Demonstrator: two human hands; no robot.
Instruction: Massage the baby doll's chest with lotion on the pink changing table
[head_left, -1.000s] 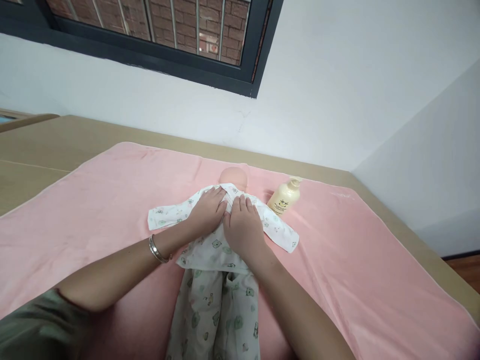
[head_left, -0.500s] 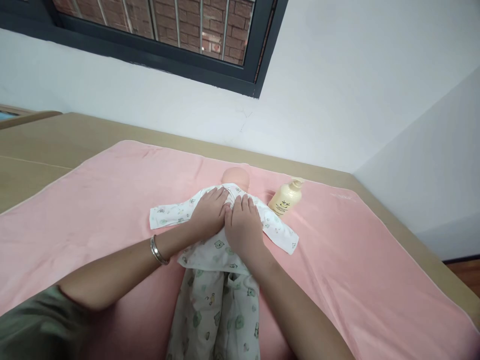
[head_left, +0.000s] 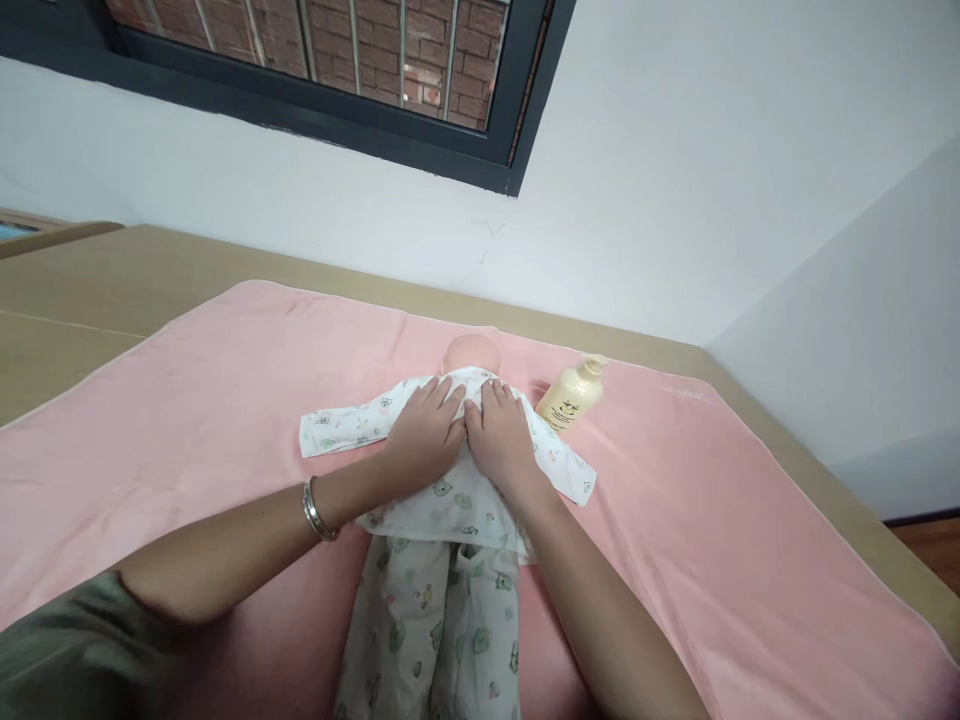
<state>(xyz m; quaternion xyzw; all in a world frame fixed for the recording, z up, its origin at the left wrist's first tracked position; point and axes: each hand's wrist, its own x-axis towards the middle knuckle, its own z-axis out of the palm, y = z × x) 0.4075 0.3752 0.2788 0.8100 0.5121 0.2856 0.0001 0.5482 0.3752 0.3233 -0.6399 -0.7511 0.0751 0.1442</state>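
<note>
1. Since the earlier frame the right hand (head_left: pixel 504 437) has slid outward off the middle of the doll's chest, and both palms now lie side by side.
2. The doll (head_left: pixel 450 470) lies on its back under the fingers, head (head_left: pixel 471 352) just beyond the fingertips, dressed in a white printed top (head_left: pixel 442 495) and matching trousers (head_left: pixel 435 620).
3. The left hand (head_left: pixel 424 435) presses flat on the top, fingers loosely spread, gripping nothing; a bracelet (head_left: pixel 318 510) circles that wrist.
4. The right hand rests flat too, fingers slightly apart, thumb touching the left hand.
5. A cream pump bottle (head_left: pixel 570 395) lies just right of the right fingers.
6. All sit on a pink blanket (head_left: pixel 187 400).
</note>
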